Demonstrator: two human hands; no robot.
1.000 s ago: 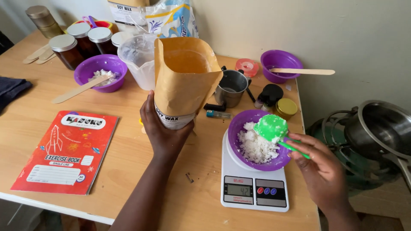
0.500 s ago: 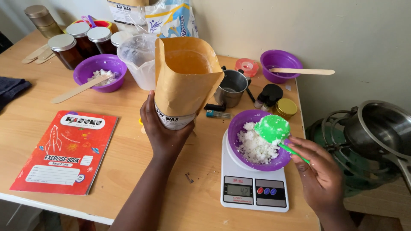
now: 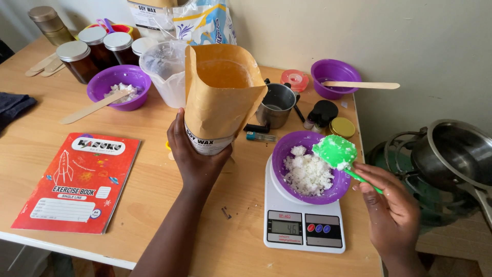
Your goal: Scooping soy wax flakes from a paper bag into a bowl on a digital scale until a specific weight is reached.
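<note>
My left hand point(image 3: 192, 156) grips the base of an open brown paper bag point(image 3: 220, 97), which stands upright on the wooden table point(image 3: 154, 190). My right hand point(image 3: 392, 208) holds a green plastic scoop point(image 3: 335, 151) by its handle over a purple bowl point(image 3: 307, 172). White wax flakes point(image 3: 307, 174) lie in that bowl, and some cling to the scoop. The bowl rests on a white digital kitchen scale point(image 3: 302, 223) with its display lit.
Another purple bowl point(image 3: 119, 86) with flakes and a wooden stick sits at the left, beside several lidded jars point(image 3: 77, 59). A red exercise book point(image 3: 79, 179) lies near the front edge. A small metal cup point(image 3: 277, 105), a third purple bowl point(image 3: 335, 77) and a pot on a stove point(image 3: 456, 154) are at the right.
The green scoop has shifted slightly to the right over the bowl's rim. My left hand and the bag have stayed where they were.
</note>
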